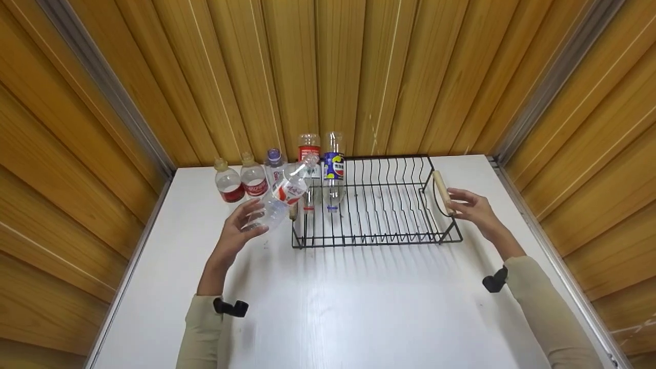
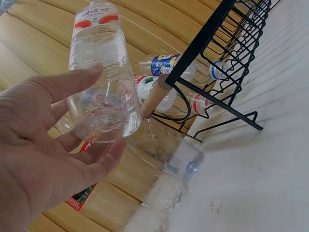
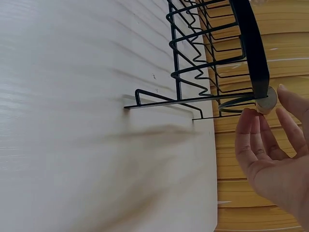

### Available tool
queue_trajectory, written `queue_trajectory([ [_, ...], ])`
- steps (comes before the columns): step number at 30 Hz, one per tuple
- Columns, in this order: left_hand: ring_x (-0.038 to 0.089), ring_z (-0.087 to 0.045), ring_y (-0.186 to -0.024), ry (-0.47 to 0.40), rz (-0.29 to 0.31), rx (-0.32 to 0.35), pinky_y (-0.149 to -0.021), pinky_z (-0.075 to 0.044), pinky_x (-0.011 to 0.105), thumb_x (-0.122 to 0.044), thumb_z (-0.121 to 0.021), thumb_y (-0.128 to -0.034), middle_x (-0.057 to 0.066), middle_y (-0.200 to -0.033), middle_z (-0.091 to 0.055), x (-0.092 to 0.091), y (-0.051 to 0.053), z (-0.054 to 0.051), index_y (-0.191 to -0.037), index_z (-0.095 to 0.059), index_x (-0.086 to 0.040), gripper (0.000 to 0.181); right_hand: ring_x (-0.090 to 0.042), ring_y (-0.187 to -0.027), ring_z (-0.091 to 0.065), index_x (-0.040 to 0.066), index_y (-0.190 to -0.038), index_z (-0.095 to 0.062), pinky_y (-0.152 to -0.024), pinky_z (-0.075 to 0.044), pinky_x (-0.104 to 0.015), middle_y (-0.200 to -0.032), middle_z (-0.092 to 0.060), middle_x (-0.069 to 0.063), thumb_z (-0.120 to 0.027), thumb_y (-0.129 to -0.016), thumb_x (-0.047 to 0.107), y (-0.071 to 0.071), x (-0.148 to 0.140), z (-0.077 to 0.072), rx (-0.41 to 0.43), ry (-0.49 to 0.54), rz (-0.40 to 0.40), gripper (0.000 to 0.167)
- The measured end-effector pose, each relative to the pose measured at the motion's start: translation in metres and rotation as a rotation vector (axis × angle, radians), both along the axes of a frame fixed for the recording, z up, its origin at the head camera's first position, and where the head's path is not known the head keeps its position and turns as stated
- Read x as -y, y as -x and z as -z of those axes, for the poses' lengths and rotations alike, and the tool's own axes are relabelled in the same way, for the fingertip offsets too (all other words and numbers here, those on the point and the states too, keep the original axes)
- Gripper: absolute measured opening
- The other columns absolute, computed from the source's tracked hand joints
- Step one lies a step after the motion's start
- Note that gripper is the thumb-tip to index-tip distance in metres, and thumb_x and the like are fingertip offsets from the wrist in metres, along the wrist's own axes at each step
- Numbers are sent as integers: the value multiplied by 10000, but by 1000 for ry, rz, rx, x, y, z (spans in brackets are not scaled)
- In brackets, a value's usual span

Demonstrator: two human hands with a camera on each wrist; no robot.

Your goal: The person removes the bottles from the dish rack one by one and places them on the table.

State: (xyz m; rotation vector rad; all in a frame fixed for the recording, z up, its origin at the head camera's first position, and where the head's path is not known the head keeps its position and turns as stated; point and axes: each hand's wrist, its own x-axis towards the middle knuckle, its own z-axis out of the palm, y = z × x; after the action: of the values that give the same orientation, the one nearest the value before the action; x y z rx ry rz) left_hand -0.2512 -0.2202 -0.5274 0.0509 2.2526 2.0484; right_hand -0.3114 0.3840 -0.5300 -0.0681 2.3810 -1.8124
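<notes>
A clear plastic bottle with a white and red-orange label is held by the left hand, above the white table and near the left end of the black wire rack. It is tilted, with its neck directed up and to the right, and its base end is clamped between the thumb and the curled fingers. By the right hand, the pale wooden handle at the right end of the rack is lightly pinched; the fingers are bent, with their tips on it, but how firmly cannot be told.

The rack is placed along the far edge of the table. At its left end two clear bottles are leaned with their caps downward: one with a red label and red cap, and just beside it, one with a blue and yellow label and blue cap. Towards the far left corner of the table, two upright clear bottles with red labels are seen, and next to them, nearer the rack, an upright bottle with a purple-blue neck. Behind the far edge, wood-patterned panels are seen.
</notes>
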Motion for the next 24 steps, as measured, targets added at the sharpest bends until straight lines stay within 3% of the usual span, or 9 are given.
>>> queue_trajectory([
  [4,306,-475,-1422,-9,-20,45,-1117,-478,496,-77,-784,-878,82,-1535,-487,3,-2,4,-1537,-427,-209,761,5,-931,-692,-42,-1506,-431,-827,-591,-189,-1131,-620,138,-690,-989,235,1,0,1,22,-23,-9,641],
  [11,302,-507,-1366,-31,-18,41,-1053,-513,417,-32,-790,-850,122,-1496,-492,4,-2,10,-1536,-424,-216,799,16,-954,-668,19,-1531,-428,-831,-585,-193,-1134,-613,157,-659,-1006,324,2,-2,1,48,-75,-9,650],
  [20,276,-447,-1363,-70,-18,67,-953,-536,309,-2,-777,-829,100,-1501,-414,7,-4,18,-1576,-348,-205,885,-3,-988,-660,26,-1565,-358,-842,-576,-210,-1111,-643,170,-592,-1047,260,0,-4,0,83,-38,-44,615],
  [24,280,-444,-1361,-77,-22,74,-989,-504,327,-1,-777,-826,58,-1458,-424,9,-6,20,-1557,-373,-185,856,-26,-972,-652,-10,-1563,-331,-830,-577,-214,-1076,-655,160,-571,-1057,217,-3,-2,-5,99,-23,-45,604],
])
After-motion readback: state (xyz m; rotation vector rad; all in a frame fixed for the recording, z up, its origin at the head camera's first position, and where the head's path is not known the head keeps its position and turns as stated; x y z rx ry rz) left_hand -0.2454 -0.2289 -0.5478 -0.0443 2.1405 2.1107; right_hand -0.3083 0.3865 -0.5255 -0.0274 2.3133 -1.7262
